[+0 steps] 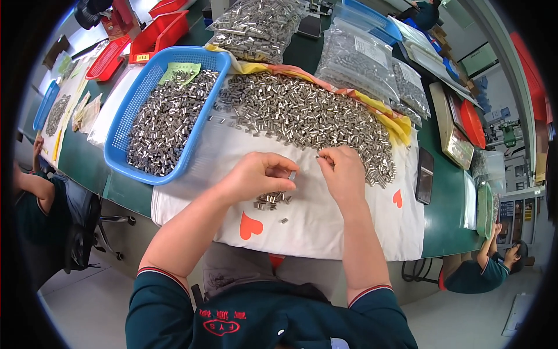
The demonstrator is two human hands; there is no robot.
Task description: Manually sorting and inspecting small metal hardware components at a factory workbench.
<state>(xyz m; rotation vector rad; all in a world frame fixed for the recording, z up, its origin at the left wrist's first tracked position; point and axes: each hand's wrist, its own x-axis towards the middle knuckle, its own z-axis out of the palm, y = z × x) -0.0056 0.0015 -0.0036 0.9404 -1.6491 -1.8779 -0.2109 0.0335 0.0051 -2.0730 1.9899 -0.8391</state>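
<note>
My left hand [260, 173] holds a small shiny metal sleeve [292, 175] between thumb and fingertips, above the white cloth [314, 230]. A little to the right, my right hand [343, 170] is closed in a pinch; a small dark tip shows at its fingers, too small to name. Beyond both hands spreads a big heap of short metal sleeves [308, 113]. Under my left hand lies a small pile of sleeves [272, 200], partly hidden by it. One loose sleeve [283, 220] rests nearer to me.
A blue perforated basket [110, 136] full of sleeves stands at the left. A yellow and red cloth strip [349, 92] edges the heap, with bags of metal parts [357, 58] behind. A phone [425, 174] lies at the right. Other people sit at both sides.
</note>
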